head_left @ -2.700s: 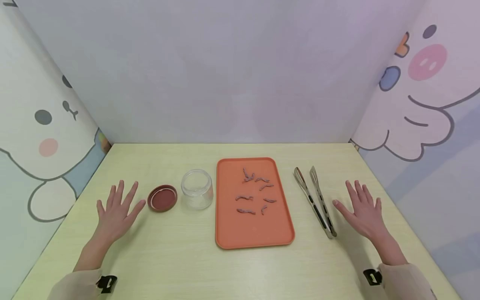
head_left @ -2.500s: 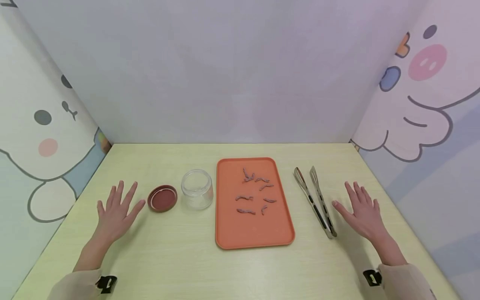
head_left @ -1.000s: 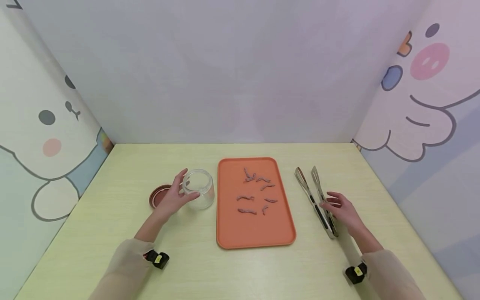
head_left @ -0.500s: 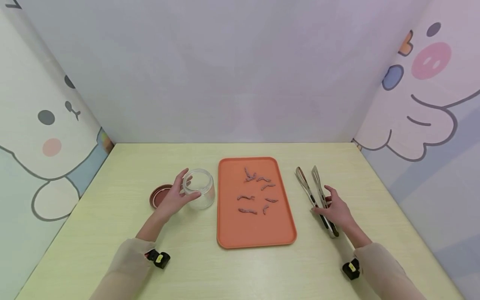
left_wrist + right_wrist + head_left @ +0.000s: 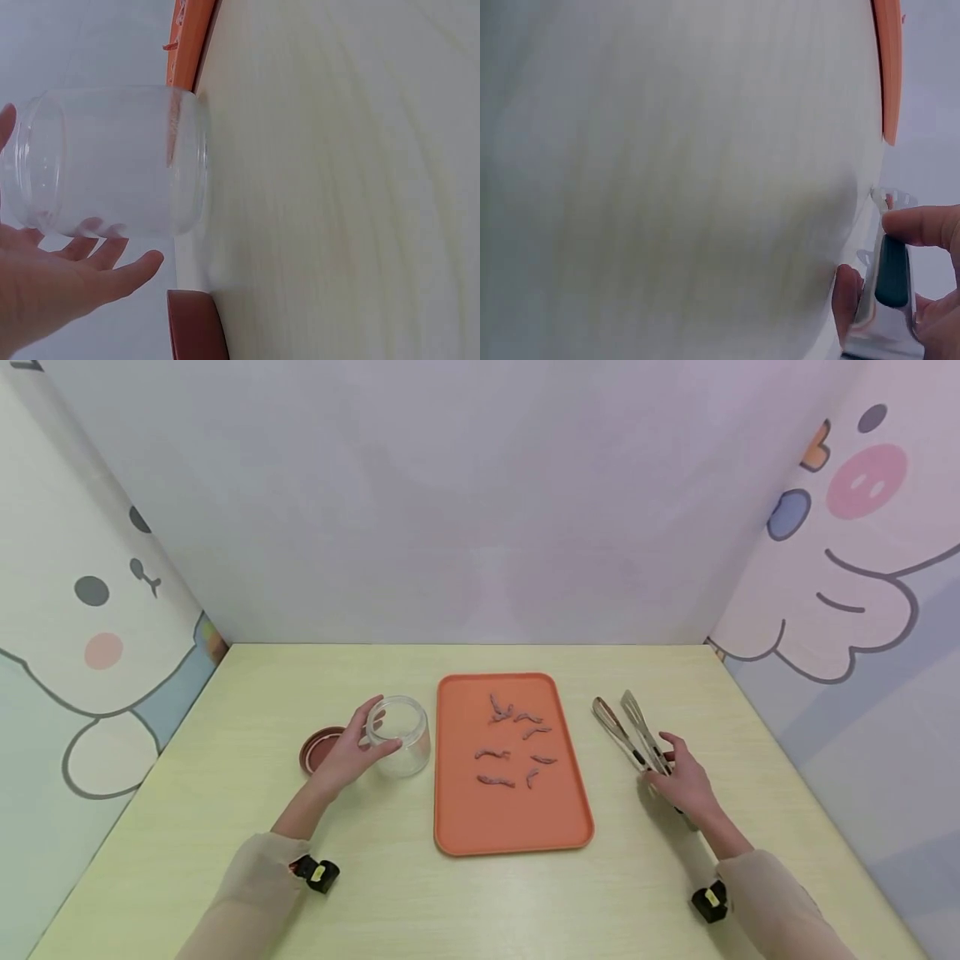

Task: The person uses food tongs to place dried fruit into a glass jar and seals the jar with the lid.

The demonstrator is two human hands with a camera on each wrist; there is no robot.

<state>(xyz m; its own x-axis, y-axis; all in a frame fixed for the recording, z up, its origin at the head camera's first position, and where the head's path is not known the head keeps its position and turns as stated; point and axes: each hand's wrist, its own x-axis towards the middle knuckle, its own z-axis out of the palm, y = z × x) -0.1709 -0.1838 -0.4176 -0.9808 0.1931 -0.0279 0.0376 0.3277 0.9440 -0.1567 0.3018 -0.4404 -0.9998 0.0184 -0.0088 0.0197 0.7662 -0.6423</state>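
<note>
Table (image 5: 480, 893): pale wood, unchanged. Tray (image 5: 513, 827): orange, centre, scattered reddish pieces (image 5: 517, 745) as before. Jar (image 5: 400, 746): clear, upright left of tray; left hand (image 5: 347, 758) still cupped round its side. Tongs (image 5: 628, 732): right of tray, handle end now lifted, pinched by right hand (image 5: 684, 783). Lid (image 5: 313, 748): behind left hand.

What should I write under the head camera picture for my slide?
Left hand holds a clear jar while right hand grips metal tongs beside an orange tray.
</note>
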